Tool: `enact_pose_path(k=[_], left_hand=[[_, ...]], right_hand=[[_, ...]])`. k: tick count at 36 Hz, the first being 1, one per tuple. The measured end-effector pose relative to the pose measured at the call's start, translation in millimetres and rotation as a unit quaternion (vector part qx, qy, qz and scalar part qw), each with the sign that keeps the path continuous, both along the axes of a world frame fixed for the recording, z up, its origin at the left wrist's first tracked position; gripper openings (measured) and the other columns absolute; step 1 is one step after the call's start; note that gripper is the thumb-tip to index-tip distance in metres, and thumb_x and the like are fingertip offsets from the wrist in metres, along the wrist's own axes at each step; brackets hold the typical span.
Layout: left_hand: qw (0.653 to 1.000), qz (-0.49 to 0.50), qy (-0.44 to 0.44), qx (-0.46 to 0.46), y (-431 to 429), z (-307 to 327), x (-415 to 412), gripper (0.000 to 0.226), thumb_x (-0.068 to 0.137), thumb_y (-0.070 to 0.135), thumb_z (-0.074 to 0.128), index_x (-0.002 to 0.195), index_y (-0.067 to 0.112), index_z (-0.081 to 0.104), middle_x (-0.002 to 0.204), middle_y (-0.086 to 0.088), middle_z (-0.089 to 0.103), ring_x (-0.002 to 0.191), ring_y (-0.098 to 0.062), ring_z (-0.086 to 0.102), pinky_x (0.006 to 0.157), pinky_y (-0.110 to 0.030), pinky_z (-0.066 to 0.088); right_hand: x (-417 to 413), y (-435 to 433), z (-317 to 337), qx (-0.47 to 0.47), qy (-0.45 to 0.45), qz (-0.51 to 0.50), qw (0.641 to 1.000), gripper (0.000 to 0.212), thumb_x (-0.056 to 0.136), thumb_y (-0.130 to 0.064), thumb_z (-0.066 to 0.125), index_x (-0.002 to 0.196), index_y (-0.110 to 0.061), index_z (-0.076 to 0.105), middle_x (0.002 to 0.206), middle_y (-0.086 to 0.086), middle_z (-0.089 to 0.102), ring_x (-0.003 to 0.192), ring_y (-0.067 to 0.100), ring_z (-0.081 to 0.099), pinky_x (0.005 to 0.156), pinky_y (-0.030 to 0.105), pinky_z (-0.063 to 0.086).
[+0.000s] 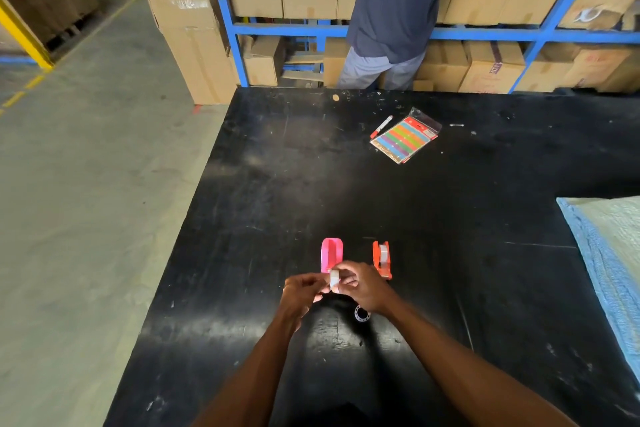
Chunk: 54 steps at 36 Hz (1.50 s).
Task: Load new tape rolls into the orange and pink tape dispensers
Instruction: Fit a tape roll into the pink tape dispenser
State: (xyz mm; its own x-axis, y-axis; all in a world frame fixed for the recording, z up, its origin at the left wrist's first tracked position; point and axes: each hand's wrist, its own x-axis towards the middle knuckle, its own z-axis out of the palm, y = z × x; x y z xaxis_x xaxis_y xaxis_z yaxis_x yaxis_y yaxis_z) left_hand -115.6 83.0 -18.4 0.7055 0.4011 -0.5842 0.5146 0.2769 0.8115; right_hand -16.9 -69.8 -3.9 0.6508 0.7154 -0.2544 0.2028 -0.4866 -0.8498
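Both hands (332,284) pinch tape roll (334,279) – by pink dispenser (331,253).

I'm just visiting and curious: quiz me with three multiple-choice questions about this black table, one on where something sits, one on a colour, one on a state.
1. Where does the orange plastic tape dispenser stand relative to the pink plastic tape dispenser?
A. To its right
B. To its left
C. On top of it

2. What colour is the shelf rack behind the black table?
A. Green
B. Blue
C. White

3. What is the state of the pink dispenser's cradle?
A. Holding a roll
B. Empty
C. Covered by a lid

Answers: 1 A, the orange one sits right of the pink. 2 B, its beams are blue. 3 B, its open cradle shows no roll, while the left hand and right hand hold the small white tape roll.
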Motion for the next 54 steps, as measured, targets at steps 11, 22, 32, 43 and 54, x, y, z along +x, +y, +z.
enact_pose_path(k=[11, 22, 32, 43, 54], left_hand=[[0.993, 0.082, -0.002, -0.082, 3, -1, 15, 0.009, 0.081, 0.004, 0.079, 0.086, 0.011, 0.081, 0.069, -0.005, 0.076, 0.056, -0.008, 0.065, 0.059, -0.023, 0.048], [0.996, 0.014, 0.0, 0.085, 28, -9, 44, 0.013, 0.092, 0.017, 0.066, 0.086, 0.022, 0.077, 0.076, -0.003, 0.076, 0.064, -0.013, 0.066, 0.055, -0.023, 0.052], [0.959, -0.156, -0.002, 0.237, 37, -33, 62, 0.063, 0.087, 0.02, 0.073, 0.145, 0.027, 0.048, 0.119, -0.001, 0.051, 0.101, -0.014, 0.055, 0.088, -0.029, 0.047], [0.933, -0.276, -0.043, 0.229, 55, -59, 74, 0.063, 0.087, 0.032, 0.069, 0.145, 0.034, 0.046, 0.121, -0.003, 0.063, 0.105, -0.02, 0.066, 0.086, -0.039, 0.059], [0.92, -0.33, -0.007, 0.21, 67, -54, 83, 0.068, 0.091, 0.006, 0.068, 0.147, 0.033, 0.04, 0.125, -0.007, 0.048, 0.097, -0.029, 0.062, 0.054, -0.024, 0.056]], right_hand=[[19, 18, 1, -0.007, -0.026, -0.006, 1.0, 0.032, 0.078, -0.013, 0.076, 0.11, -0.013, 0.07, 0.102, 0.003, 0.076, 0.093, 0.01, 0.073, 0.089, 0.037, 0.058], [47, 34, -3, -0.08, -0.076, -0.003, 0.994, 0.043, 0.08, -0.013, 0.078, 0.118, -0.008, 0.059, 0.115, 0.012, 0.055, 0.101, 0.028, 0.065, 0.091, 0.046, 0.055], [61, 48, -10, -0.161, -0.171, 0.044, 0.971, 0.036, 0.085, -0.025, 0.075, 0.117, -0.012, 0.067, 0.116, 0.006, 0.052, 0.103, 0.024, 0.061, 0.089, 0.036, 0.051], [67, 55, -24, -0.211, -0.181, 0.065, 0.958, 0.026, 0.092, -0.022, 0.068, 0.117, -0.015, 0.065, 0.116, 0.006, 0.048, 0.091, 0.028, 0.065, 0.083, 0.039, 0.053], [72, 66, -27, -0.249, -0.193, 0.08, 0.946, 0.024, 0.09, -0.023, 0.069, 0.111, -0.012, 0.067, 0.109, 0.008, 0.05, 0.088, 0.028, 0.063, 0.076, 0.042, 0.053]])
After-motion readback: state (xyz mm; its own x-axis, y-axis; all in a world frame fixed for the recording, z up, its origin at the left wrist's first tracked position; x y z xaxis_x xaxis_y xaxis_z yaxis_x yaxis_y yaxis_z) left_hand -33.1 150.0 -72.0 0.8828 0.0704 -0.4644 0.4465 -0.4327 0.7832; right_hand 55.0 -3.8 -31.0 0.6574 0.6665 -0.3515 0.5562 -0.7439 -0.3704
